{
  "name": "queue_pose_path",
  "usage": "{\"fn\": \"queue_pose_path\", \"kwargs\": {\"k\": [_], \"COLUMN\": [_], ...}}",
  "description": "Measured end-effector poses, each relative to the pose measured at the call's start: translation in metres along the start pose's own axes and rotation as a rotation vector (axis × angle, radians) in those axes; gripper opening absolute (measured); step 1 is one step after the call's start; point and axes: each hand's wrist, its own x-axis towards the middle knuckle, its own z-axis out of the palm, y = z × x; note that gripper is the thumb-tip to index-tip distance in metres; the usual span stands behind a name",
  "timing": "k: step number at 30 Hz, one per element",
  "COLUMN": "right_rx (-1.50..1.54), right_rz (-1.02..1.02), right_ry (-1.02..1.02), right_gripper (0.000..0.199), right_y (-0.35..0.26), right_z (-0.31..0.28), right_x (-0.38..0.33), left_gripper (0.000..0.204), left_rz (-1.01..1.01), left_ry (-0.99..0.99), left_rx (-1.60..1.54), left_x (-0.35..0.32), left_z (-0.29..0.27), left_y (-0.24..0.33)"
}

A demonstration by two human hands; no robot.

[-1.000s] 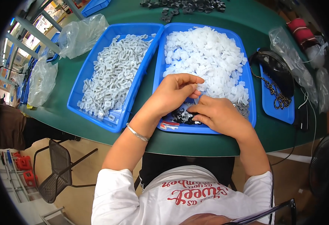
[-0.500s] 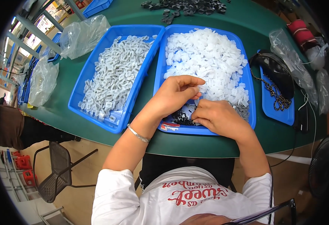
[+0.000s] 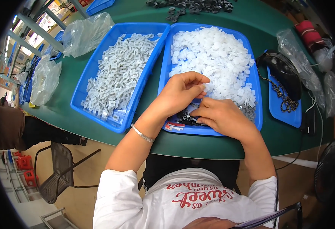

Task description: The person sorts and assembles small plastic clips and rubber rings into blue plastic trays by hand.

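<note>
My left hand (image 3: 182, 91) is over the near part of the right blue tray (image 3: 256, 80), with thumb and fingertips pinched together. What they hold is too small to make out. Close beside it, my right hand (image 3: 224, 116) bends down over small black parts (image 3: 186, 116) in the tray's near end, its thumb and forefinger slightly apart and nothing visible between them. A big heap of translucent white plastic pieces (image 3: 213, 53) fills most of this tray. Small grey parts (image 3: 247, 111) lie by my right hand, partly hidden by it.
A second blue tray (image 3: 84, 86) on the left holds grey-white plastic pieces (image 3: 117, 68). Black parts (image 3: 192, 5) lie at the table's far side. A black bag (image 3: 284, 72) with a chain sits on a small blue tray (image 3: 289, 116). Clear plastic bags (image 3: 87, 34) lie left; a chair (image 3: 62, 171) stands below.
My right thumb and forefinger have parted a little above the black parts. My left hand keeps its pinch in nearly the same place. The whole view has shifted slightly.
</note>
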Motion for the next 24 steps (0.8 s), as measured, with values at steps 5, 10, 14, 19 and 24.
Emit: {"fn": "queue_pose_path", "kwargs": {"k": [5, 10, 14, 19, 24], "right_rx": [0.009, 0.103, 0.383, 0.71, 0.767], "right_rz": [0.005, 0.041, 0.226, 0.447, 0.511], "right_ry": [-0.094, -0.001, 0.176, 0.287, 0.344], "right_gripper": [0.01, 0.007, 0.007, 0.013, 0.013], "right_y": [0.005, -0.001, -0.001, 0.006, 0.008], "right_z": [0.001, 0.0, -0.012, -0.015, -0.015], "right_x": [-0.001, 0.0, 0.0, -0.001, 0.0], "left_gripper": [0.023, 0.026, 0.03, 0.03, 0.028], "left_rz": [0.021, 0.024, 0.041, 0.031, 0.015], "left_ry": [0.017, 0.019, -0.007, -0.047, -0.019], "left_rx": [-0.001, 0.026, 0.037, 0.032, -0.086], "left_x": [0.003, 0.002, 0.004, 0.004, 0.001], "left_z": [0.0, -0.003, -0.002, 0.001, 0.006], "left_y": [-0.002, -0.004, -0.008, -0.008, -0.002]}}
